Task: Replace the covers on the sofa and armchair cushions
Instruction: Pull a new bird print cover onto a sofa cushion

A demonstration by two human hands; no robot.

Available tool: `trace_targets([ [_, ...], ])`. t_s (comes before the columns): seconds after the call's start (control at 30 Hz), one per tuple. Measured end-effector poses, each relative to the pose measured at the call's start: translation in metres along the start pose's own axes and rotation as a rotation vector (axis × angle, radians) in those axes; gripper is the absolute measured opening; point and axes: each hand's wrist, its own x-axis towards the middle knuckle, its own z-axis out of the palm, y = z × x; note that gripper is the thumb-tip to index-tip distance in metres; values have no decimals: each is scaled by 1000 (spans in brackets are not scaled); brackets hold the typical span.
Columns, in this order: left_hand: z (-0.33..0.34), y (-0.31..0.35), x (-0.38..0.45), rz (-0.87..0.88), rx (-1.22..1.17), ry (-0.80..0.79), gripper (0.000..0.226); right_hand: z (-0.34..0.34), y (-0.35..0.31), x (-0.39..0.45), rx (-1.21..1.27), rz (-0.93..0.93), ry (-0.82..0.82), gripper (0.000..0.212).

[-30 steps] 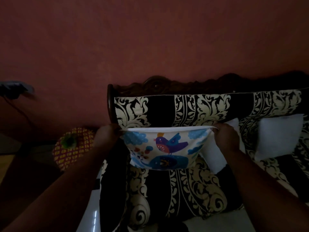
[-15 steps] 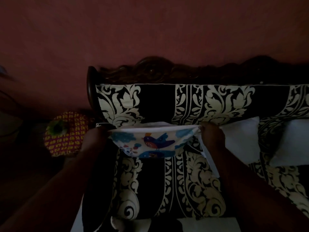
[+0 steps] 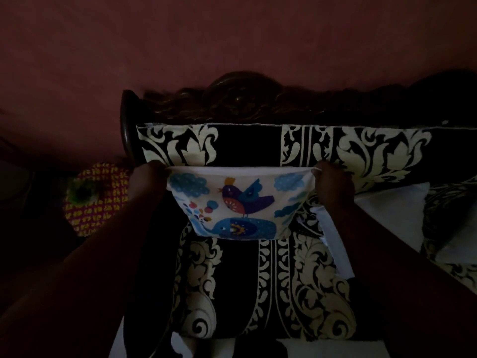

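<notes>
Both hands are gripping the top corners of a white fabric cushion cover printed with a bird and blue elephant [image 3: 237, 202], left hand [image 3: 147, 182] and right hand [image 3: 333, 187] stretching it open above the black-and-cream damask sofa [image 3: 284, 280]. Bare white cushions [image 3: 392, 213] are lying near the right hand, apparently still awaiting covers.

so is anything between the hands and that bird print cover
No. The left hand and right hand each grip a top corner of the bird print cover, which hangs in front of the sofa.
</notes>
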Motion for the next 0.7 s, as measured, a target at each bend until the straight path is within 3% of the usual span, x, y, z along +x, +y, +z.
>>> trace_targets([
  [0.17,0,-4,-7,26,4,7,25,12,1,-8,29,49,3,23],
  [0.3,-2,-4,-18,15,-140,72,25,10,-5,-24,133,66,56,22],
  [0.43,9,-19,-40,-38,-251,106,44,9,-21,-53,443,285,80,55],
  [0.53,9,-18,-76,-32,-383,60,51,21,-34,-88,689,365,54,76],
  [0.63,6,-15,-117,24,-434,-49,46,27,-47,-129,878,366,-49,76],
  [0.7,20,-27,-130,30,-528,-141,63,22,-58,-154,945,335,-83,78],
])
